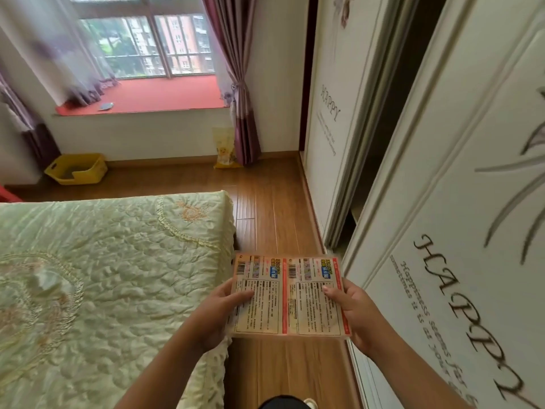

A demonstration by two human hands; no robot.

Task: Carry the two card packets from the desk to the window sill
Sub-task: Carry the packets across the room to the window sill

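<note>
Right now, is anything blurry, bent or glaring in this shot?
Head view: the wide lens bows the wardrobe doors; the sheer curtain is smeared; daylight through the window looks bright, not blown out; print on the card packets is too soft to read.

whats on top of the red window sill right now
One small grey flat object lies on the red window sill near its left front; too small to identify. Sheer curtain drapes over the sill's left end, hiding that part. The card packets are not there; both hands hold them.
</note>
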